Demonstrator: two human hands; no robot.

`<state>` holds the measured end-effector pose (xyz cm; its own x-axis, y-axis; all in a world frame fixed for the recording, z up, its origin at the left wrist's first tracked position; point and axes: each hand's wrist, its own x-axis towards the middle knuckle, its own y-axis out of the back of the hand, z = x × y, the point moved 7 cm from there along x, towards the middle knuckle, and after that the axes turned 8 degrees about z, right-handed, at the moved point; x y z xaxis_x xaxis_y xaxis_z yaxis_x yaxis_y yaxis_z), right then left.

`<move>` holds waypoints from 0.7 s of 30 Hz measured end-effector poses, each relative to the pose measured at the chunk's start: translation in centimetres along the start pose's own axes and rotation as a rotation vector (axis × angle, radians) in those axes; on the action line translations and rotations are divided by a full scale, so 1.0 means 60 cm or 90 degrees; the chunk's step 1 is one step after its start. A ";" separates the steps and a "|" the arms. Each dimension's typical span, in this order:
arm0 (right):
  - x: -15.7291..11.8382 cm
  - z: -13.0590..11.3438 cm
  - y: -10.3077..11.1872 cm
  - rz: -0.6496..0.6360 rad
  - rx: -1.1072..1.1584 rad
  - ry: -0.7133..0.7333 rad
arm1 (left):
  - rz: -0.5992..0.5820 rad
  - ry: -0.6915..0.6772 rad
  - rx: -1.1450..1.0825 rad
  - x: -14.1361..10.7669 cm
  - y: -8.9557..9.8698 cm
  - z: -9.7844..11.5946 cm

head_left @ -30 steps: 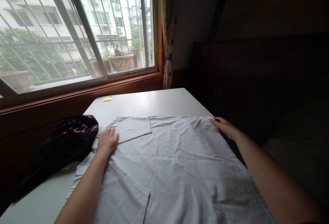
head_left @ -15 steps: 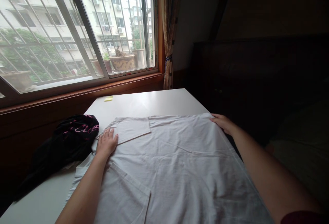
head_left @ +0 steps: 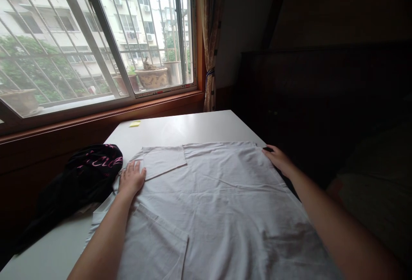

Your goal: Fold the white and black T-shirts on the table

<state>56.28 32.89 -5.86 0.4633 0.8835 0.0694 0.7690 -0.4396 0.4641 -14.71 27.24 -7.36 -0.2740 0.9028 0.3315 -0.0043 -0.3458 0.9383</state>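
A white T-shirt (head_left: 222, 203) lies spread over a white table (head_left: 206, 126), lightly wrinkled, its sleeves toward the left. My left hand (head_left: 132, 179) rests flat on the shirt beside the far sleeve (head_left: 165, 160), fingers stretched out. At the shirt's far right corner is my right hand (head_left: 278, 159), its thumb touching the edge of the cloth. A dark gap shows between that thumb and the forefinger, and no cloth is visible pinched there. The near sleeve (head_left: 161, 239) lies folded over the shirt below my left forearm.
A crumpled black garment with pink lettering (head_left: 86, 181) sits on the table's left side. A yellow sticky note (head_left: 134, 124) is near the far left corner. Behind the table are a barred window (head_left: 96, 35) and a tied curtain (head_left: 210, 57); dark furniture stands right.
The shirt's far right corner has slackened and drawn slightly left, away from my right fingertips, which have parted. My left hand stays flat on the cloth.
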 end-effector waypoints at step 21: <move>-0.173 0.059 0.067 -0.145 -0.016 -0.048 | 0.014 -0.269 -0.051 -0.206 0.082 -0.053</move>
<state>56.13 21.36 -7.85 0.3113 0.9444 -0.1058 0.8466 -0.2251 0.4823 -14.37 13.56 -7.18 0.1427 0.9145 0.3787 -0.0822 -0.3703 0.9253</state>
